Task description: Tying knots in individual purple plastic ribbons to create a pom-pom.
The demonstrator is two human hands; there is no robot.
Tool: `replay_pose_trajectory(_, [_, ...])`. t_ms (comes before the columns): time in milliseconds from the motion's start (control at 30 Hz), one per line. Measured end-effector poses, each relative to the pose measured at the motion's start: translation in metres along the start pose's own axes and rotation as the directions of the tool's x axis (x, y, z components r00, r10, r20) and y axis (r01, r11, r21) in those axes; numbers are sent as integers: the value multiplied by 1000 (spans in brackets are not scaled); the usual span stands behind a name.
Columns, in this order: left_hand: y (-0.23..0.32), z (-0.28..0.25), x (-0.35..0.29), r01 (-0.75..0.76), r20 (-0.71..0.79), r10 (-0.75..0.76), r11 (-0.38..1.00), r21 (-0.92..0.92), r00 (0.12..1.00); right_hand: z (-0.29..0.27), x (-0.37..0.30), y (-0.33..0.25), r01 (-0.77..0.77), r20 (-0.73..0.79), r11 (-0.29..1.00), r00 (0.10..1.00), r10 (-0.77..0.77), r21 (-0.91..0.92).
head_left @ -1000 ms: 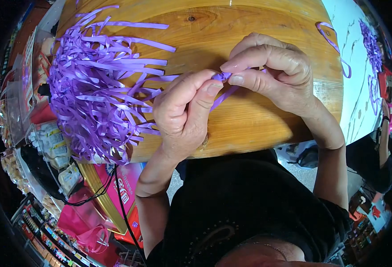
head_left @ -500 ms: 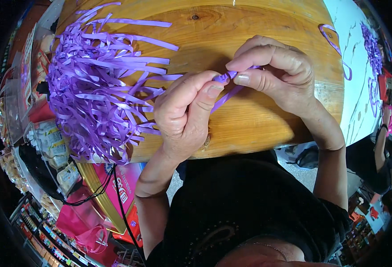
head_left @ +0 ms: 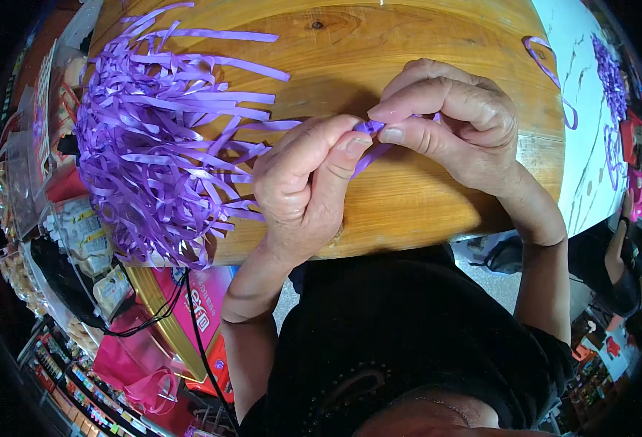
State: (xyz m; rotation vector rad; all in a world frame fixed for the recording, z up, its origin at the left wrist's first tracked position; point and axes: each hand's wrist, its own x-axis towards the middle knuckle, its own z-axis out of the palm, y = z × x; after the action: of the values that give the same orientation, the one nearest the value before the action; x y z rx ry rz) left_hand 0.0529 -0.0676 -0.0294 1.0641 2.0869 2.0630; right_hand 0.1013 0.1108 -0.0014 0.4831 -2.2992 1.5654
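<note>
Between my two hands, above the wooden table (head_left: 430,207), is a thin purple ribbon (head_left: 370,159), folded or knotted where my fingertips meet. My left hand (head_left: 303,182) pinches it between thumb and forefinger. Thumb and forefinger of my right hand (head_left: 456,120) close on the same small part from the other side. One tail of the ribbon slants down behind my left thumb; a bit more shows behind my right fingers. Left of my hands lies a big heap of purple ribbons (head_left: 161,146), their loose ends pointing toward my left hand.
A single ribbon loop (head_left: 547,69) lies at the table's right edge. Beyond it, a white marbled table (head_left: 583,167) carries another purple ribbon pile (head_left: 609,76). Packaged goods (head_left: 80,226) and a pink bag (head_left: 135,371) crowd the left. Another person's arm (head_left: 620,240) shows at far right.
My fingertips have drawn slightly closer together over the ribbon, and less of its folded part shows. The heap and the tables stay as they were.
</note>
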Motion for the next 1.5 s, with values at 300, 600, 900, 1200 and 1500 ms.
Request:
replay_pose_trajectory(300, [1, -6, 8, -146, 105, 137, 986, 83, 985, -7, 4, -3, 51, 79, 996, 996, -46, -66])
replay_pose_trajectory(600, [0, -8, 9, -145, 114, 132, 983, 114, 985, -1, 0, -1, 147, 47, 965, 989, -141, -218])
replay_pose_trajectory(900, [-2, -8, 7, -77, 134, 71, 996, 41, 988, -1, 0, 3, 143, 76, 974, 988, -131, -175])
replay_pose_trajectory(1200, [-4, -4, 2, -167, 99, 158, 982, 87, 982, 0, -4, -5, 116, 63, 959, 993, -103, -257])
replay_pose_trajectory(1500, [-5, -6, 1, -180, 129, 167, 979, 95, 977, 3, -5, -6, 101, 89, 975, 992, -85, -200])
